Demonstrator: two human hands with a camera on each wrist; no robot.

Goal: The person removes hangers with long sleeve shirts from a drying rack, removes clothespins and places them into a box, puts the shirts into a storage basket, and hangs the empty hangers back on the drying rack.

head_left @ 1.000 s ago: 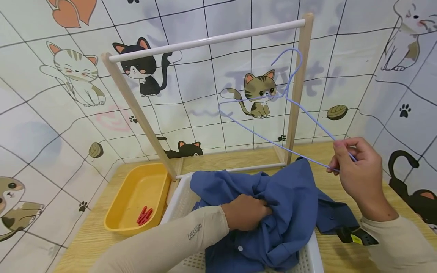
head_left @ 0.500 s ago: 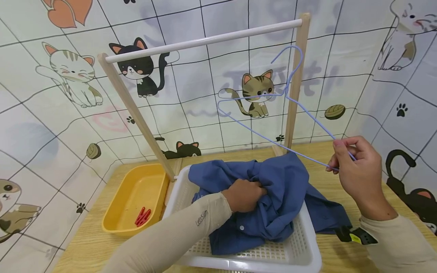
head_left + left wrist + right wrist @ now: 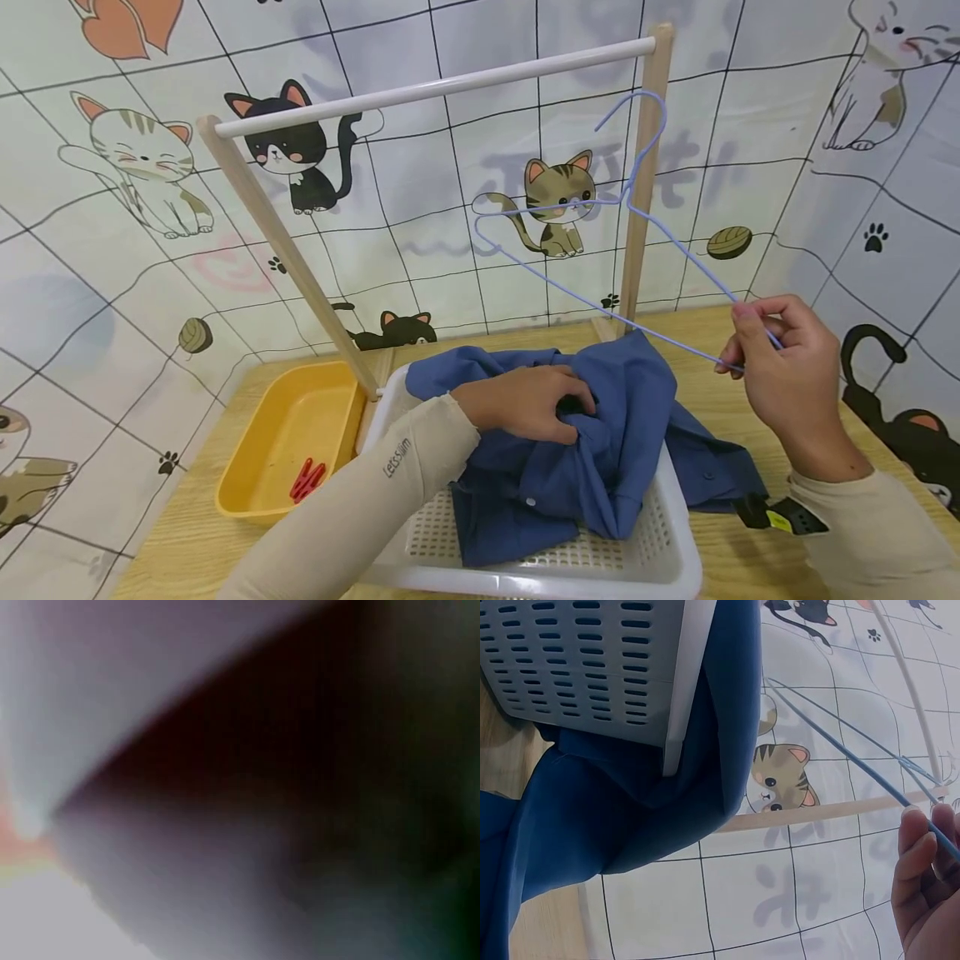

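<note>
A blue buttoned shirt [image 3: 630, 392] lies bunched in a white perforated basket [image 3: 678, 533], with one part hanging over the right rim. My left hand [image 3: 525, 402] is on top of the shirt, thumb and fingers parted around a dark gap in the cloth. Its fingertips are partly hidden by folds. On the right, my right hand [image 3: 787, 383] pinches one end of a light blue wire hanger [image 3: 555, 283], whose hook points up. The right wrist view also has the hanger [image 3: 840, 746] between the fingers. Dark blur fills the left wrist view.
A wooden rack with a white top bar [image 3: 450, 86] stands behind the basket. To the left sits a yellow tray [image 3: 300, 400] holding red clothespins [image 3: 307, 481]. Cat-print covering [image 3: 420, 183] lines the wall behind the wooden table [image 3: 180, 517].
My left hand has loosened from its bunched grip on the shirt, and its thumb and fingers have parted. The shirt has shifted slightly back in the basket. My right hand keeps holding the hanger.
</note>
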